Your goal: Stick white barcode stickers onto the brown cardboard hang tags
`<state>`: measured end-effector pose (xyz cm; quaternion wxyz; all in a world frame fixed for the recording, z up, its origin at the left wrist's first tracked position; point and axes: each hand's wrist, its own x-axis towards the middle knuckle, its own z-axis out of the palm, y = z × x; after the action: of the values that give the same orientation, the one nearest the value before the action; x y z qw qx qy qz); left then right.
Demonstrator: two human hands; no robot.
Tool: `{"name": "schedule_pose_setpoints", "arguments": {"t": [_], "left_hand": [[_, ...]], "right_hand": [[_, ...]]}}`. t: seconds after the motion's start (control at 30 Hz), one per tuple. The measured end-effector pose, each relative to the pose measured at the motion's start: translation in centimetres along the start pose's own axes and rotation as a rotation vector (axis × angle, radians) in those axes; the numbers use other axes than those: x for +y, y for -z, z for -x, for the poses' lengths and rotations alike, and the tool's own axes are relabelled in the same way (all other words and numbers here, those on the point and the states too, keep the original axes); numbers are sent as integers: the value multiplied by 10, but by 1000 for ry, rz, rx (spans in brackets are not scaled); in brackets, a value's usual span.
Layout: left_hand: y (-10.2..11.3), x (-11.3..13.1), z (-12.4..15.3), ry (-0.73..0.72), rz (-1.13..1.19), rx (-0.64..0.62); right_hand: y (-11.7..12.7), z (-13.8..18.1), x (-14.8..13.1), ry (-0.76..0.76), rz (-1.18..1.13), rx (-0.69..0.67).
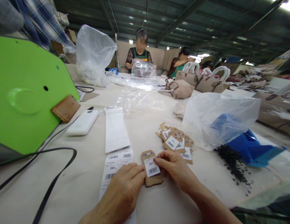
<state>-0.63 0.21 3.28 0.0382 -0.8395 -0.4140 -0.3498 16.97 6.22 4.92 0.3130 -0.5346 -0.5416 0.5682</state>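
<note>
A brown cardboard hang tag [156, 181] lies between my hands, bearing a white price label [152, 169] with a barcode and "24". My left hand [125, 186] rests partly over the label sheet, its bent fingers together and pressed against the tag's left edge; its thumb is hidden. With thumb and index finger closed, my right hand [176, 168] pinches the label's upper right edge. Under my left hand runs a sheet of printed price labels [112, 165], its upper part folded over with the blank white side [116, 130] up. Beyond my right hand is a pile of labelled tags [174, 140].
At left stand a green panel [25, 93], a brown phone-like case [66, 108], a white power bank [83, 123] and black cables [72, 158]. Right are plastic bags [212, 118], a blue container [254, 149] and black tag strings [233, 165]. Handbags [182, 88] and co-workers [140, 53] are farther back.
</note>
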Motion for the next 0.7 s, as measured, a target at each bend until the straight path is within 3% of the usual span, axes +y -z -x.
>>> {"name": "schedule_pose_setpoints", "arguments": {"t": [0.7], "left_hand": [[-3, -1, 2, -8, 3, -33]], "right_hand": [[-2, -2, -1, 35, 171, 36]]}}
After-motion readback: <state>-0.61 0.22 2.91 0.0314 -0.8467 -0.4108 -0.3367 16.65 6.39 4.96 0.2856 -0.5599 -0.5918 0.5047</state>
